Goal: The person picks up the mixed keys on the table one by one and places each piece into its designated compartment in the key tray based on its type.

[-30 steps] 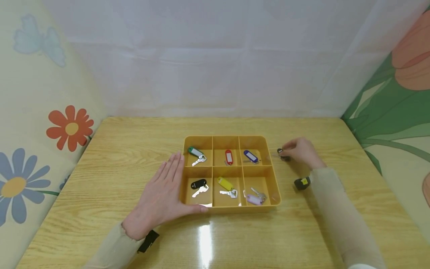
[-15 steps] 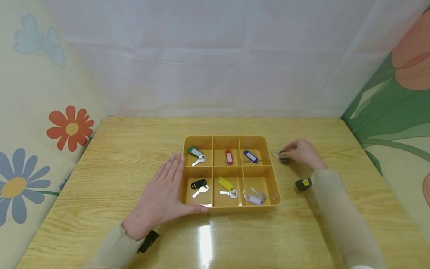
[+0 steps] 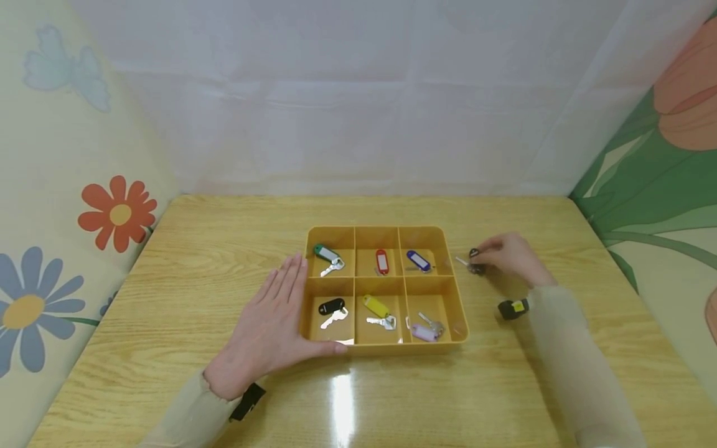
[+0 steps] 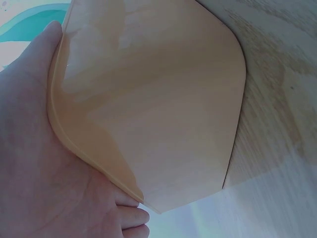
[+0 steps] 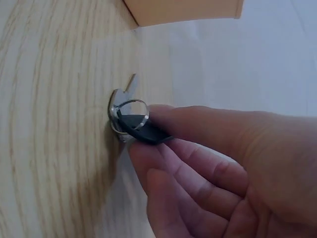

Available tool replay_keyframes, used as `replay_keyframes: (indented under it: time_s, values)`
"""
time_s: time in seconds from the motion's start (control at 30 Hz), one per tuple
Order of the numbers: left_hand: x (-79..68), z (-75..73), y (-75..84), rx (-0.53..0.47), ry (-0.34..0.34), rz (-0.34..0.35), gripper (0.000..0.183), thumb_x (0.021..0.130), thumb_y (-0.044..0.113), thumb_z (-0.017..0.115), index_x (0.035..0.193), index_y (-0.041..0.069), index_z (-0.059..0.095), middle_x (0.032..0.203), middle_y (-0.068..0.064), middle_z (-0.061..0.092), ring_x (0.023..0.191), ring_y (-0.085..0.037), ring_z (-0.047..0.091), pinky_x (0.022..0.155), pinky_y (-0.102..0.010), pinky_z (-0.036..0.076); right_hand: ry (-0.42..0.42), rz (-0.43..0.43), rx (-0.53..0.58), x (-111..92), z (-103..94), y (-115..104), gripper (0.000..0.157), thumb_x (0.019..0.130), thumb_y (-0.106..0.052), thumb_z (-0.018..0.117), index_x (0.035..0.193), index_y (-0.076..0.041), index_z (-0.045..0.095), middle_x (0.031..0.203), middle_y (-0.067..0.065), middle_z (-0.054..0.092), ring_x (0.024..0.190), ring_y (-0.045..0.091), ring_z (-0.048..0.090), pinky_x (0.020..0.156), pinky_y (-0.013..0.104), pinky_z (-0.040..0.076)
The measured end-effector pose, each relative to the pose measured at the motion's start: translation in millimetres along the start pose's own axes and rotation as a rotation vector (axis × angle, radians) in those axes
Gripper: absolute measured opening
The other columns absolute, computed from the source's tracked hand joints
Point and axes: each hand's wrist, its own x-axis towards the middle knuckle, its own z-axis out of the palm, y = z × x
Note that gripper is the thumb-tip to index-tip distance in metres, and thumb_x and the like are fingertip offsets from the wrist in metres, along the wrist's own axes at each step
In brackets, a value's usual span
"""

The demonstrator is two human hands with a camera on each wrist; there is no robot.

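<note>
A yellow tray (image 3: pixel 386 350) with six compartments stands mid-table. My left hand (image 3: pixel 274 317) lies along its left side and front corner, fingers straight; in the left wrist view the palm rests at the tray's rim (image 4: pixel 81 153). To the right of the tray, my right hand (image 3: pixel 510 255) pinches a black key tag (image 5: pixel 143 130) between thumb and finger. A metal ring joins the tag to a silver key (image 5: pixel 130 91), which hangs close over the wood, its blade pointing toward the tray.
Tagged keys lie in the tray: a green tag (image 3: pixel 326 252), red tag (image 3: pixel 381 261), blue tag (image 3: pixel 417 260), another black tag (image 3: pixel 332 305), yellow tag (image 3: pixel 376 305) and lilac tag (image 3: pixel 424 332). A white cloth (image 3: pixel 370 124) hangs behind the wooden table (image 3: pixel 224 230).
My right hand has shifted slightly to the right with the black key tag in its pinch, and the key's blade shows more plainly. The left hand and the tray have stayed put.
</note>
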Motion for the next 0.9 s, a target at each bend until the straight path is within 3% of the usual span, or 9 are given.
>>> replay_keyframes:
  time_s: [0.2,0.6,0.9]
  values:
    - [0.4,0.1,-0.3,-0.001,0.004,0.005,0.146,0.066,0.103,0.037,0.16,-0.004,0.002,0.167,-0.018,-0.007,0.153,-0.029,-0.007,0.124,-0.045,0.008,-0.002,0.0,0.062,-3.1,-3.9,-1.5,0.036,0.093,-0.014,0.074,0.122,0.007,0.067,0.106,0.019,0.073,0.089,0.026,0.07,0.078,0.035,0.061]
    - [0.3,0.1,-0.3,-0.001,-0.001,0.0,0.145,0.066,0.103,0.036,0.16,0.002,-0.009,0.167,-0.015,-0.011,0.153,-0.028,-0.008,0.124,-0.045,0.007,0.033,0.016,0.07,-3.8,-4.8,-3.1,0.036,0.095,-0.014,0.073,0.125,0.005,0.065,0.114,0.022,0.07,0.096,0.029,0.069,0.082,0.038,0.061]
    - [0.5,0.5,-0.6,0.004,-0.002,0.003,0.146,0.066,0.103,0.036,0.16,0.0,-0.007,0.167,-0.016,-0.009,0.153,-0.028,-0.008,0.124,-0.044,0.007,0.076,0.01,0.085,-5.8,-5.8,-3.9,0.036,0.096,-0.013,0.071,0.127,0.004,0.063,0.118,0.024,0.067,0.098,0.031,0.068,0.083,0.038,0.06]
